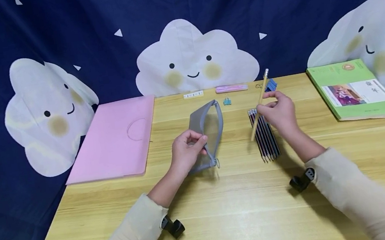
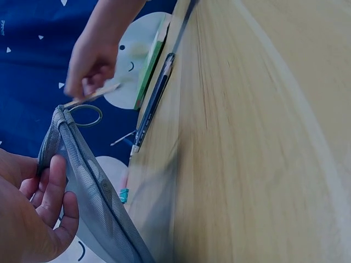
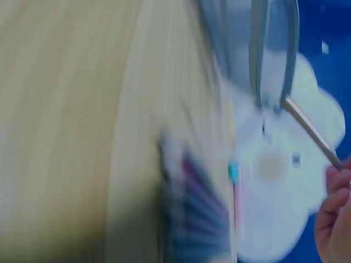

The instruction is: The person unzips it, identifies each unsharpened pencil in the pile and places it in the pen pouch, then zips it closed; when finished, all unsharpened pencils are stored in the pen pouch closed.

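Observation:
My left hand (image 1: 188, 150) pinches the near edge of a grey mesh zipper pouch (image 1: 198, 119), whose mouth gapes toward the right. A ring zipper pull (image 2: 88, 115) hangs at the pouch's corner. My right hand (image 1: 278, 111) pinches a yellow pencil (image 1: 263, 99) with a white eraser end, held slanted with the eraser end up. Beneath it, a row of dark pencils (image 1: 266, 138) lies side by side on the table, tips toward me. In the right wrist view the yellow pencil (image 3: 312, 133) overlaps the pouch's open mouth, and the dark pencils are blurred.
A pink folder (image 1: 113, 140) lies at left, a green book (image 1: 356, 89) at right. Along the back edge are a white eraser-like strip (image 1: 193, 94), a pink pen-like item (image 1: 231, 88), a teal binder clip (image 1: 227, 101) and a blue binder clip (image 1: 271, 85). A dark cloud-print curtain (image 1: 99, 18) hangs behind.

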Demonstrator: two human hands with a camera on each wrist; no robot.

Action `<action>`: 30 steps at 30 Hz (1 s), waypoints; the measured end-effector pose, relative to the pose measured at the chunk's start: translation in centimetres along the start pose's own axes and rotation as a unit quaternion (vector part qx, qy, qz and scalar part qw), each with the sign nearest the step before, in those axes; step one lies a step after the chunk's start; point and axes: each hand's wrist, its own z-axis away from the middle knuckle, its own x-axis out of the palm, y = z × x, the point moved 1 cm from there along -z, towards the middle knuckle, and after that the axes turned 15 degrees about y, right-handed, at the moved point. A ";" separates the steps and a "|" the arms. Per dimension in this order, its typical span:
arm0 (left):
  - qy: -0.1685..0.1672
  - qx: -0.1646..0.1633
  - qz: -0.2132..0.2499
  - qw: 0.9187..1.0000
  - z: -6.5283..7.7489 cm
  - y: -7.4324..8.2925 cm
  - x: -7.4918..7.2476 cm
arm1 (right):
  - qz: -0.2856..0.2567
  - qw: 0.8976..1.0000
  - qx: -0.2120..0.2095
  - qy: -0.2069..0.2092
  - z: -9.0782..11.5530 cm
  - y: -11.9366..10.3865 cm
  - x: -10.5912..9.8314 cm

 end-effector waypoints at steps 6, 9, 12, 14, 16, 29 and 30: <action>-0.006 0.001 0.010 1.000 -0.5 -1.3 0.3 | -0.157 0.985 0.054 0.040 2.6 -0.3 4.7; -0.006 0.004 0.016 1.000 -0.9 -2.2 0.4 | -0.148 0.987 0.060 0.026 4.4 -0.8 6.2; -0.003 0.013 0.023 1.000 -1.0 -2.7 0.6 | -0.105 0.992 0.070 -0.018 6.1 -1.4 7.0; 0.005 0.025 0.032 0.999 -1.1 -2.8 0.6 | -0.078 0.992 0.085 -0.058 6.8 -1.4 7.4; 0.016 0.035 0.038 0.999 -1.1 -2.8 0.7 | -0.047 0.989 0.100 -0.095 7.2 -1.4 7.8; 0.001 0.029 0.039 0.999 0.1 -1.5 0.9 | 0.070 0.934 0.121 -0.329 6.7 -1.6 7.9; 0.002 0.030 0.039 0.999 0.1 -1.5 0.9 | 0.063 0.935 0.107 -0.333 6.6 -1.6 7.7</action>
